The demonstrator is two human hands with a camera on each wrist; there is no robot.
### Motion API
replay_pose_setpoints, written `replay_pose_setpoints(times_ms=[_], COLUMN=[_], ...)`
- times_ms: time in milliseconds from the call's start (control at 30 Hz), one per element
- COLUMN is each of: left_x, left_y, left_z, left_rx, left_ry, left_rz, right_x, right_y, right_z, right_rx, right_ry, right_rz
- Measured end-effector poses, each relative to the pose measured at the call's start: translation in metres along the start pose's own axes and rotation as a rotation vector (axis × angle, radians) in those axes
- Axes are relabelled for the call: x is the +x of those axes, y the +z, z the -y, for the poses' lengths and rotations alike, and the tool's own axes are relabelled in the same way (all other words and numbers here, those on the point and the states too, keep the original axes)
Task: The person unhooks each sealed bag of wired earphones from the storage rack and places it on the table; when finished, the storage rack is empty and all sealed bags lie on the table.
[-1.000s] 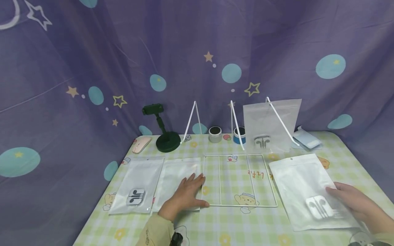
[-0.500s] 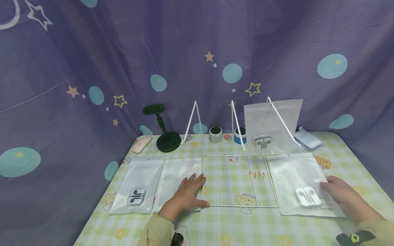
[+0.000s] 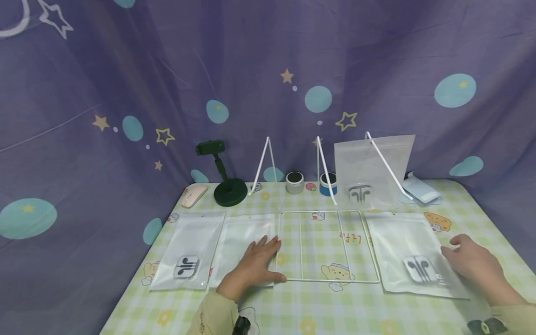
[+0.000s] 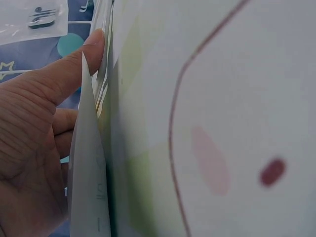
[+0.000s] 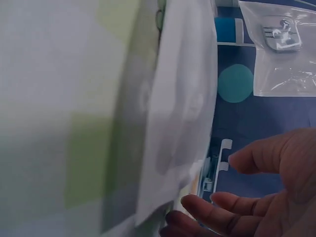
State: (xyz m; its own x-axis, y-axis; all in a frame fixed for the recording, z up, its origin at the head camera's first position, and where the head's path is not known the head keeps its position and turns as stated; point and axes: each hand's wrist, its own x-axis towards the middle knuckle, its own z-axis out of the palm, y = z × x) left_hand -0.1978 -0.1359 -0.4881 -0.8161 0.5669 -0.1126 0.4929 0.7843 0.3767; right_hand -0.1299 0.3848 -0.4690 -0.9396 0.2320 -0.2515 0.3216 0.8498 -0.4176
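Observation:
My left hand (image 3: 251, 265) lies with spread fingers on a white zip bag (image 3: 234, 232). Its fingertips and thumb touch the left side of a white wire rack's base (image 3: 331, 281). Just off the right edge of another zip bag (image 3: 393, 242) is my right hand (image 3: 477, 267), fingers loosely bent, holding nothing. That bag lies flat and shows wired earphones in a case (image 3: 420, 269). At the far left lies a further bag (image 3: 197, 237) with earphones (image 3: 186, 267). A similar bag (image 3: 356, 160) hangs from the rack's right prong (image 3: 387, 165).
Behind the rack stand a grey-white jar (image 3: 295, 184) and a blue jar (image 3: 328, 188). At the back left are a dark green phone stand (image 3: 230, 193) and a pink computer mouse (image 3: 194, 195). A pale blue object (image 3: 420, 190) lies at the back right.
My right hand slid the earphone bag left, up beside the rack base, then let go and drew slightly right. The left hand has stayed in place.

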Motion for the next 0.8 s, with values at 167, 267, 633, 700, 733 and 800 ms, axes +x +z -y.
replay_pose_setpoints(times_ms=[167,267,633,700,733,800], left_x=[-0.001,0.000,0.000,0.000,0.000,-0.001], left_y=[-0.002,-0.002,0.001,0.001,0.000,0.000], left_z=[-0.001,-0.001,-0.002,-0.003,-0.003,-0.003], left_rx=[-0.013,-0.015,-0.009,-0.008,-0.005,-0.007], left_ry=[-0.010,-0.014,-0.010,-0.016,-0.020,-0.025], left_rz=[0.002,0.010,0.015,0.011,0.011,0.014], right_x=[0.001,0.003,0.026,0.031,0.033,0.037], right_y=[-0.009,-0.014,-0.032,-0.034,-0.035,-0.035], right_z=[0.009,0.019,0.071,0.080,0.085,0.093], right_rx=[-0.005,0.045,0.439,0.469,0.480,0.516], right_ry=[-0.100,-0.168,-0.383,-0.409,-0.420,-0.430], right_rz=[-0.098,-0.162,-0.213,-0.218,-0.219,-0.207])
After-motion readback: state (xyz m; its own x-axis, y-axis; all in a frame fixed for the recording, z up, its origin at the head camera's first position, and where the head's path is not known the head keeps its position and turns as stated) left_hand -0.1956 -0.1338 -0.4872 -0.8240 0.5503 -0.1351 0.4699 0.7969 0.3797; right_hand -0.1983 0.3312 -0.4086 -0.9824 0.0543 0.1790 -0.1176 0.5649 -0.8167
